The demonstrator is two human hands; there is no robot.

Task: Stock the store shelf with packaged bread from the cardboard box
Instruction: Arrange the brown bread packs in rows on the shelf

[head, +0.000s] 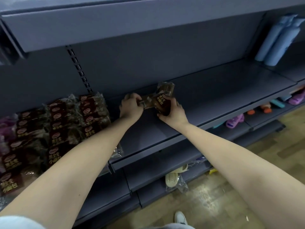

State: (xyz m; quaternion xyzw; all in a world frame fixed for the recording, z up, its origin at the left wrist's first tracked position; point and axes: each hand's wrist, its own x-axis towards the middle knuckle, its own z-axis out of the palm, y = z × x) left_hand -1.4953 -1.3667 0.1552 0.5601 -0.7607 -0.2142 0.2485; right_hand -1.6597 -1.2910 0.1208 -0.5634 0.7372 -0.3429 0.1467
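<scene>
Evidently we held the brown, clear-wrapped bread packet [160, 103] over the far middle of the grey metal shelf [231, 90], long axis left-right. Our left hand [131, 106] pinched its left end and our right hand [173, 113] curled round its right. Rows of dark-labelled stocked packets [66, 129] lay just left.

Bread packs [57, 129] dark red-brown, gold lettering — shelf [214, 90] grey-purple — rolls [277, 38] blue.
</scene>
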